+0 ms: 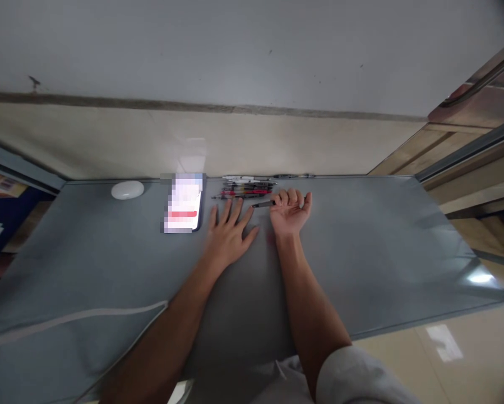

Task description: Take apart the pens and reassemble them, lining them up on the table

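Pen point(263, 205) crosswise, tip leftward | right hand point(290, 212): fingers curled over it | left hand point(230, 235): splayed (palm-down)

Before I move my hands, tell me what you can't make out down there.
All in the head view:
- Far end of the dark pen, and how firmly it is held: hidden by curled fingers of the right hand.
- Palm of the left hand: turned down, out of sight.
- Text on the phone: blurred and blocked out.
- Any print on the row of pens: too small.
- White strip: cut off by the left edge.
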